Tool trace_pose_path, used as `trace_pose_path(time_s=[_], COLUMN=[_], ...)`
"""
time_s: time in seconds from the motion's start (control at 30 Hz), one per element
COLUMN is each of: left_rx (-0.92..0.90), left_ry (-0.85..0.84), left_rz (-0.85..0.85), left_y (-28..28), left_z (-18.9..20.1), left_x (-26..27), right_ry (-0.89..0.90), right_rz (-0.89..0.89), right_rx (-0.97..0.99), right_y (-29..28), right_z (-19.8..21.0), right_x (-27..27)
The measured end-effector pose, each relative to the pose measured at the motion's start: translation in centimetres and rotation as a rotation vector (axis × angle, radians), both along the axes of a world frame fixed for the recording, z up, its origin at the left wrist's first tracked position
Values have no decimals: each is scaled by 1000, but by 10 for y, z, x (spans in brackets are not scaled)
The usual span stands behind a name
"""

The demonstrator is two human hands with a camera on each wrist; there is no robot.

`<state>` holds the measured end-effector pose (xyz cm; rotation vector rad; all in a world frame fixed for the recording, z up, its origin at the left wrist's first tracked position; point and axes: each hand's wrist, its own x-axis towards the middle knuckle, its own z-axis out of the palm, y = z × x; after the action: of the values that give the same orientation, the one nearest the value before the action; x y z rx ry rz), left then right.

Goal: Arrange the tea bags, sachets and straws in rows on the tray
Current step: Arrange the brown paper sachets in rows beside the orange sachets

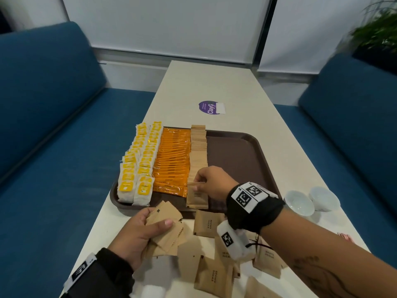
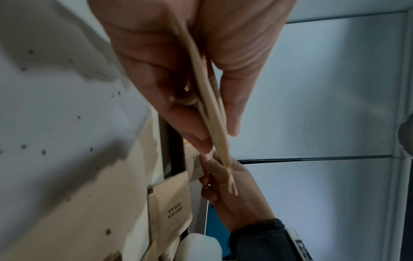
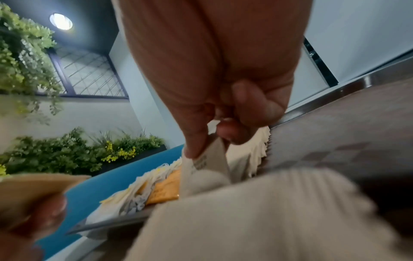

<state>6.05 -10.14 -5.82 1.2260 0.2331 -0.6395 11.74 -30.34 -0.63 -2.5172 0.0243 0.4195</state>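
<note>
on the brown tray (image 1: 240, 147), two rows of yellow-tagged tea bags (image 1: 137, 162) fill the left side, a row of orange coffee sachets (image 1: 173, 160) runs beside them, and a row of brown sugar sachets (image 1: 198, 151) comes next; the right part of the tray is bare. the right hand (image 1: 211, 182) pinches one brown sachet (image 1: 196, 189) between thumb and fingertips at the near end of that row. the left hand (image 1: 139, 233), just off the tray's near edge, grips a fanned bundle of brown sachets (image 1: 165, 226). more loose brown sugar sachets (image 1: 206, 274) lie scattered on the white desk (image 1: 214, 82). two white cups (image 1: 311, 201) stand to the right.
</note>
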Motion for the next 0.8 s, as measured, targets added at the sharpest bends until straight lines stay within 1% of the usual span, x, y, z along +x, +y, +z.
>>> trace_pose_path(time_s=[0.1,0.17,0.27,0.37,0.43,0.5,0.6,0.67,0.73,0.8], left_rx=[2,-5,5,6,-6,-17,-49,-60,-55,-50], left_ry=[-17,-28,-48,-70,-89,-113,-136,-148,-152,-141], left_rz=[10,20,45,80,94,99,125,141,155,161], left_y=[-1,-5,-11,-16,-19,-23,-28,-34,-41,-47], left_z=[1,3,4,7,11,14,19,22,26,28], left_x=[0,-2,-2,-1,-1,1,3,2,0,-2], right_ry=[71,85,81,47,10,-38,-75,-15,91,125], right_rz=[-2,-14,-60,-42,-44,-77,-107,-100,-102,-114], right_rx=[-64,-96,-116,-163,-147,-75,102,248,376,417], right_y=[-1,-1,1,1,-2,-4,-8,-7,-2,3], right_z=[-2,-2,-6,-6,-1,10,31,40,42,34], right_x=[1,2,-1,-5,-10,-17,-35,-54,-72,-83])
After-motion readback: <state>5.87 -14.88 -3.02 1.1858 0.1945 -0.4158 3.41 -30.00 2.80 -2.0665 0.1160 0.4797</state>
